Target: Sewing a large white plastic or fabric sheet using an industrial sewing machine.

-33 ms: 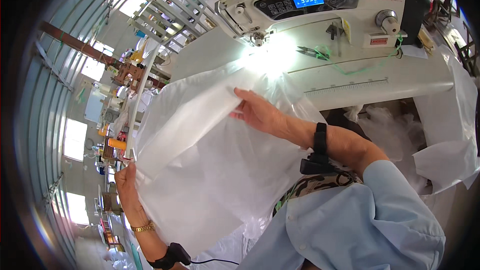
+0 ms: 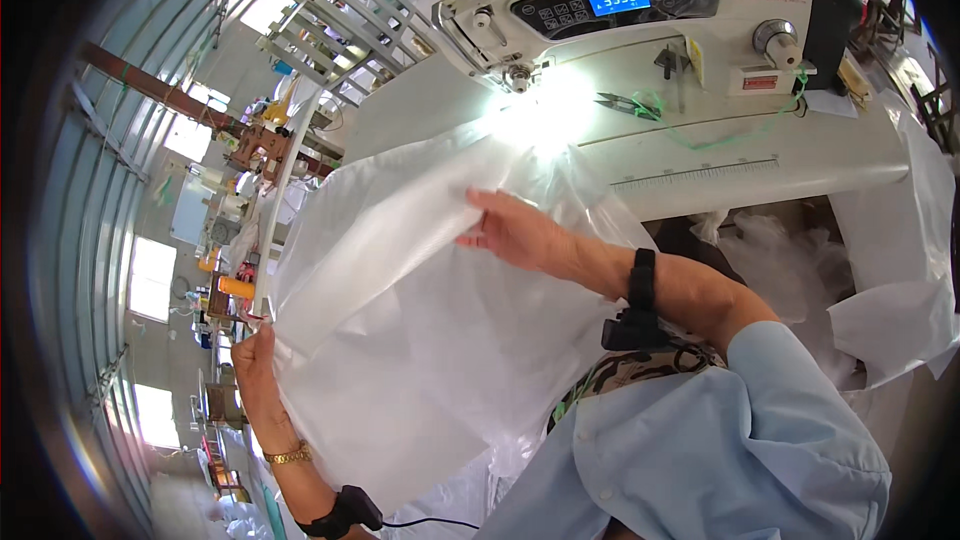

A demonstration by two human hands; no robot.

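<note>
A large translucent white plastic sheet (image 2: pixel 390 380) spreads from the sewing machine (image 2: pixel 640 10) down over my lap. Its upper left part is folded over in a long diagonal band. At the far left, my left hand (image 2: pixel 255 360) is closed on the sheet's corner and draws the fold taut. My right hand (image 2: pixel 515 230) is over the sheet's middle beside the band, fingers apart and touching or just above it. The bright lamp glare hides the needle area where the sheet's upper end lies.
Thread snips (image 2: pixel 627 106) and green thread (image 2: pixel 720 143) lie on the machine bed, near a printed ruler scale (image 2: pixel 695 172). Crumpled clear plastic (image 2: pixel 785 260) hangs below the table edge at right. A metal rack (image 2: pixel 345 25) stands beyond the table, at the far left.
My right hand has shifted slightly down, and its fingers have loosened from the fold. My left hand stays at the corner.
</note>
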